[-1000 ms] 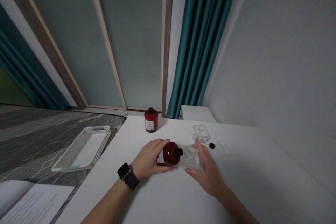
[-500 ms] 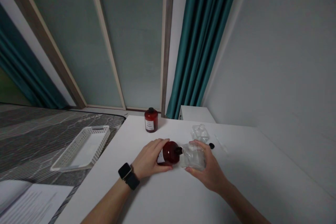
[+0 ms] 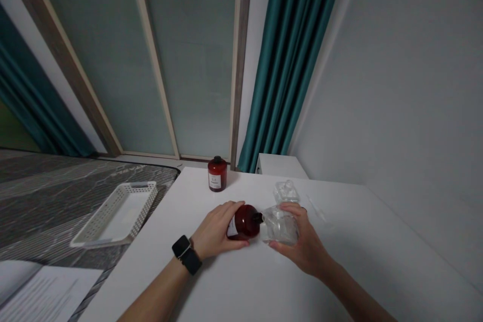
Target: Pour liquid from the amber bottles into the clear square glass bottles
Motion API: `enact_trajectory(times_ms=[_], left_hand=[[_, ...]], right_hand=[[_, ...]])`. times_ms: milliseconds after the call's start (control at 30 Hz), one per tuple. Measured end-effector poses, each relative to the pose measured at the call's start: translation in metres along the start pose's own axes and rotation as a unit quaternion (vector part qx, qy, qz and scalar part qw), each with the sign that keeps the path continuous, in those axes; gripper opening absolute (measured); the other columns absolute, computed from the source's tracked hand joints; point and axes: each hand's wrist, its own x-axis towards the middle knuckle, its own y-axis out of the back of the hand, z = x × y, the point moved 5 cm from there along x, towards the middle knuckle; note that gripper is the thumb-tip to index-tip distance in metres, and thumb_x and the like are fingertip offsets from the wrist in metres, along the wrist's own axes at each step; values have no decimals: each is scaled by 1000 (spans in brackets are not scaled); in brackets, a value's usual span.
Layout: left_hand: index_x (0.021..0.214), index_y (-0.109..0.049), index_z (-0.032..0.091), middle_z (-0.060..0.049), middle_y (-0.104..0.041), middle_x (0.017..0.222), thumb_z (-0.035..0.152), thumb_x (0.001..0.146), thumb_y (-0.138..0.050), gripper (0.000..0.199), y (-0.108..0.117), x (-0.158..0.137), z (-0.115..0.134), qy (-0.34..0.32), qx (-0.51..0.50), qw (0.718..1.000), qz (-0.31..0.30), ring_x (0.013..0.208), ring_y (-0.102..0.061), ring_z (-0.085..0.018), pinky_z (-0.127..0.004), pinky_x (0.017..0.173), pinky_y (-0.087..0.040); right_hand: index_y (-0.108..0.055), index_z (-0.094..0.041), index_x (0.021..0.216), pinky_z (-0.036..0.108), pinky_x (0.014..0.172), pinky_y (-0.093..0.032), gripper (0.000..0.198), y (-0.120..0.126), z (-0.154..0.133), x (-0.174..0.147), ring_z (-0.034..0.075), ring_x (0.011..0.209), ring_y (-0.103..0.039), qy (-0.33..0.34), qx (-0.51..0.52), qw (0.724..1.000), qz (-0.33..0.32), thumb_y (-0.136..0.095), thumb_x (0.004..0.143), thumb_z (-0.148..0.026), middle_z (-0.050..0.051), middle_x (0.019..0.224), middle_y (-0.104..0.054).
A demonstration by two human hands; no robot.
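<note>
My left hand (image 3: 219, 229), with a black watch on the wrist, is closed around a dark red bottle (image 3: 245, 221) with a white label. The bottle is tipped on its side, and its dark neck points right. My right hand (image 3: 302, 239) grips a clear plastic pouch (image 3: 279, 226), whose left end meets the bottle's neck. Whether the neck sits inside the pouch I cannot tell. Just behind the pouch lies another clear, crumpled plastic piece (image 3: 286, 191). A second red bottle (image 3: 217, 175) stands upright farther back, a dark top on it.
The white table (image 3: 245, 282) runs to a wall on the right. A thin clear strip (image 3: 317, 209) lies beyond my right hand. To the left are a white perforated basket (image 3: 118, 214) and an open book (image 3: 49, 292). A white cabinet (image 3: 283, 165) stands behind the table.
My right hand and the pouch have shifted slightly right. The small black cap that showed beside my right fingers is now largely hidden by them. The red bottle has hardly moved.
</note>
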Motion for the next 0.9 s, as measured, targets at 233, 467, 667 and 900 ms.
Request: enact_trajectory(times_ms=[233,467,667,900], left_hand=[[140,-40,21,-14,-60,130,42,71,-81,83,-1,0,1,6,4,1000,-9,115,-61,-34,-48,97,-51],[140,-41,21,-14,-60,131,45,70,-80,84,0,-1,1,1,8,1000,20,117,-60,-34,-48,100,-49],[141,-40,21,-15,-60,129,45,70,-81,85,0,-1,2,-3,16,1000,24,115,-60,-34,-47,98,-50],[138,-40,20,-14,-60,128,39,70,-80,82,-5,-1,5,10,-15,1000,21,113,-61,-32,-47,97,-51]], right_hand=[[-43,-29,123,52,95,-52,67,5,-3,3,34,116,-59,27,5,1000,-13,-83,69,-30,11,120,-56],[-46,-31,122,54,97,-51,64,11,-7,6,33,118,-59,41,-2,999,-8,-82,70,-29,11,125,-56],[-46,-29,124,51,98,-52,63,13,-10,8,32,120,-58,54,-5,998,-12,-82,72,-28,12,126,-57],[-49,-31,121,54,98,-52,60,15,-10,9,33,120,-59,48,7,999,-26,-82,71,-27,11,127,-58]])
